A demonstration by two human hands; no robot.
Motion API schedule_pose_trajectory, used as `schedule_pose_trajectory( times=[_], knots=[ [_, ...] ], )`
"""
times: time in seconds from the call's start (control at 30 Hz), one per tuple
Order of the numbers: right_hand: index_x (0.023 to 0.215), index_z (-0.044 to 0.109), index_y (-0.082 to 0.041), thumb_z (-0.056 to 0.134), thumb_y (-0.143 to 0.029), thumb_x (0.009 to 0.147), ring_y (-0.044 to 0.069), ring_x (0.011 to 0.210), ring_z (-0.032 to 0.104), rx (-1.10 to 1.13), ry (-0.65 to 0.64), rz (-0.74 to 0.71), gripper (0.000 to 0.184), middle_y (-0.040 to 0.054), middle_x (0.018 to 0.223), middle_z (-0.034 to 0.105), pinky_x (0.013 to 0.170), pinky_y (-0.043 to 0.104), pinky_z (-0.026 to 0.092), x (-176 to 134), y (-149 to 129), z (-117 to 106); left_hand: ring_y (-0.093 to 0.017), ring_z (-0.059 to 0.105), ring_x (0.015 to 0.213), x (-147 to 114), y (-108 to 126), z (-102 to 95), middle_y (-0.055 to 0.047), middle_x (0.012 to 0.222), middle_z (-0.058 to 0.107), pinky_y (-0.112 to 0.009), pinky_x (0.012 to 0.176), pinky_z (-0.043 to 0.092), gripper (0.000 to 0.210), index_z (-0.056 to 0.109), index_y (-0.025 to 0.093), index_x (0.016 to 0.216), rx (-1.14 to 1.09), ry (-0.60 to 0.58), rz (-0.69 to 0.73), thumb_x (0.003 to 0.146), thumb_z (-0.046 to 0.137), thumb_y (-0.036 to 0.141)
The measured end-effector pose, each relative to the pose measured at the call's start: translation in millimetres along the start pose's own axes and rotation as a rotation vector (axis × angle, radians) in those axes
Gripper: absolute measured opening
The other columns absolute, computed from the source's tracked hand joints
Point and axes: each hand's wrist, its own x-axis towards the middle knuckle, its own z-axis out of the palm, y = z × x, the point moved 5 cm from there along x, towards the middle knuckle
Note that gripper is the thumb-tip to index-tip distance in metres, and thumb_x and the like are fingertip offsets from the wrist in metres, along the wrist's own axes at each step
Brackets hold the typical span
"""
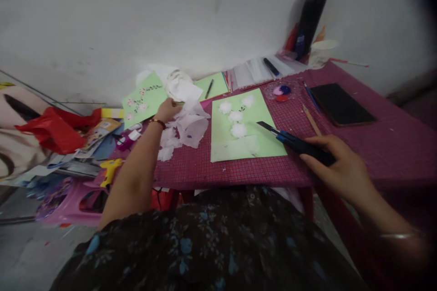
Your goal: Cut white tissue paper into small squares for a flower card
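My right hand [341, 168] is closed around a utility knife [303, 146], its blade out and pointing left over a green sheet [221, 138]. On that sheet are white tissue-like flowers [235, 116] with small dark leaf marks, and a pale paper strip [237, 146] lies across its lower part. My left hand [168, 111] reaches to the crumpled white tissue paper [182, 86] at the back left. Its fingertips are partly hidden there, so what they grip is unclear. Torn tissue pieces [191, 127] lie just right of my left wrist.
A second green sheet with painted flowers [141, 104] leans at the back left. A black pad [342, 104], a pencil [311, 119], a paint palette [282, 92] and a marker [271, 67] lie on the right. A yellow glue gun [111, 170] and red bag [61, 132] are lower left.
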Motion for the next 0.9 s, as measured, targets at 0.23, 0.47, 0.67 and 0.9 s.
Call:
schedule_pose_trajectory(
  times=[0.23, 0.47, 0.67, 0.9],
  knots=[
    [0.106, 0.067, -0.025, 0.069, -0.029, 0.079, 0.031, 0.098, 0.066, 0.035, -0.021, 0.004, 0.027, 0.007, 0.102, 0.07, 0.088, 0.05, 0.052, 1.6, -11.7, -1.1, -0.02, 0.065, 0.087, -68.5, 91.9, 27.6, -0.005, 0.094, 0.072, -0.041, 0.081, 0.051, 0.031, 0.068, 0.017, 0.097, -0.091, 0.079, 0.184, 0.088, 0.056, 0.045],
    [0.108, 0.065, -0.024, 0.067, -0.025, 0.082, 0.031, 0.098, 0.063, -0.11, -0.046, -0.011, 0.027, 0.0081, 0.101, 0.067, 0.089, 0.05, 0.05, 9.8, -10.7, -5.3, -0.024, 0.066, 0.1, -160.3, 178.2, 80.4, -0.013, 0.112, 0.071, -0.04, 0.088, 0.055, 0.026, 0.065, 0.019, 0.114, 0.053, -0.217, 0.614, 0.099, 0.048, 0.032],
    [0.111, 0.064, -0.023, 0.063, -0.02, 0.084, 0.033, 0.1, 0.06, -0.342, -0.146, -0.086, 0.027, 0.0115, 0.105, 0.065, 0.088, 0.053, 0.048, 14.6, -16.6, 1.3, -0.026, 0.063, 0.102, -147.5, 180.2, 108.1, -0.013, 0.112, 0.069, -0.041, 0.091, 0.052, 0.026, 0.065, 0.016, 0.112, 0.129, -0.198, 0.591, 0.097, 0.049, 0.031],
    [0.117, 0.061, -0.023, 0.058, -0.017, 0.092, 0.031, 0.11, 0.058, -0.248, -0.356, -0.293, 0.027, 0.0107, 0.117, 0.065, 0.092, 0.048, 0.045, 24.6, -67.4, 25.2, -0.028, 0.059, 0.099, -141.1, 188.2, 125.4, -0.014, 0.107, 0.065, -0.042, 0.088, 0.048, 0.032, 0.065, 0.014, 0.109, 0.15, -0.257, 0.609, 0.099, 0.046, 0.038]
  ],
)
